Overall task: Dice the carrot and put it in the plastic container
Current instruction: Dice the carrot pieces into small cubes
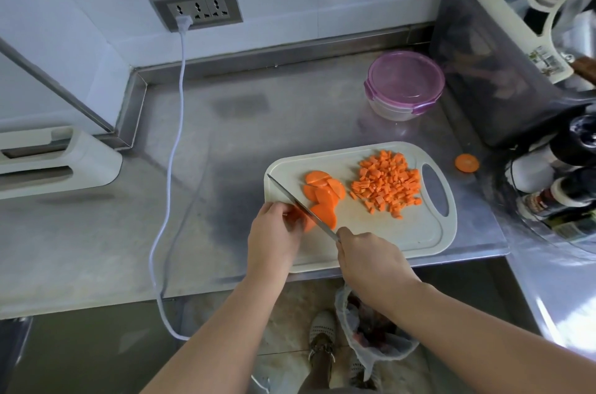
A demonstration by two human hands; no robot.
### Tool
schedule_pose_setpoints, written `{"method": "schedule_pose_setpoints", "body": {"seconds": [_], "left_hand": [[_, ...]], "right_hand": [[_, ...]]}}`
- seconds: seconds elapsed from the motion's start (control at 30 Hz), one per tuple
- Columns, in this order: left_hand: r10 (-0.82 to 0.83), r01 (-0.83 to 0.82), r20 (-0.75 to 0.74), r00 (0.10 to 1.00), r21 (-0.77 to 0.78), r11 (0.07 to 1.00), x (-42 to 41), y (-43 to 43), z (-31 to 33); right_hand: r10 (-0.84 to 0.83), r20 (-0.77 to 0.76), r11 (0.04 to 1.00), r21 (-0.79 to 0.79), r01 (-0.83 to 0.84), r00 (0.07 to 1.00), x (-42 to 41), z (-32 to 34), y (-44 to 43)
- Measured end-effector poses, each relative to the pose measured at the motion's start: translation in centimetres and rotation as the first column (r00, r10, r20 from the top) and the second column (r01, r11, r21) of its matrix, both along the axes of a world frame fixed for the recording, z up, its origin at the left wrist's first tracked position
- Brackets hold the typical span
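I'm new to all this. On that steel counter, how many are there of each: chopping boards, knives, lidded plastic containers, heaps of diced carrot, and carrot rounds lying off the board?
Chopping board: 1
Knife: 1
Lidded plastic container: 1
Heap of diced carrot: 1
Carrot round off the board: 1
Total: 5

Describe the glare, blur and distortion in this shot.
Head view: the wide-angle lens bends straight edges; soft glare washes the steel counter; the dark bin and bottles at the right edge smear; the knife and diced carrot look sharp.
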State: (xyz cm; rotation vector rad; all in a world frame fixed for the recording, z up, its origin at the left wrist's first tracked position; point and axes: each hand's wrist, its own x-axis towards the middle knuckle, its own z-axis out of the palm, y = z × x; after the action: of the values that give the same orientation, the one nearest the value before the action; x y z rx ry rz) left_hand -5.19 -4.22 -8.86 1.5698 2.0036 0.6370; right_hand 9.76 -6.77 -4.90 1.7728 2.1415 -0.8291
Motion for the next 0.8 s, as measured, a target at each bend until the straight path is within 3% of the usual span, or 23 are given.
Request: {"method": "schedule_pose_setpoints", "body": {"seconds": [0.47, 0.7, 0.8], "left_hand": [[0.005, -0.005, 0.007, 1.000, -0.015, 1.000, -0.1, 0.2, -0.4], [-0.006, 0.008, 0.057, 0.998, -0.022, 1.000, -0.5, 0.0, -0.1], [0.007, -0.006, 0.069, 0.998, -0.025, 1.000, -0.5, -0.2, 0.3]], "right_hand": [[-0.034, 0.082, 0.995, -0.094, 0.042, 0.996, -1.3, -0.9, 1.6], [-0.183, -0.117, 0.982, -0.066, 0.176, 0.976, -0.3, -1.0, 2.3], [-0.128, -0.126, 0.992, 0.005, 0.130, 0.984, -0.1, -0.3, 1.7]]}}
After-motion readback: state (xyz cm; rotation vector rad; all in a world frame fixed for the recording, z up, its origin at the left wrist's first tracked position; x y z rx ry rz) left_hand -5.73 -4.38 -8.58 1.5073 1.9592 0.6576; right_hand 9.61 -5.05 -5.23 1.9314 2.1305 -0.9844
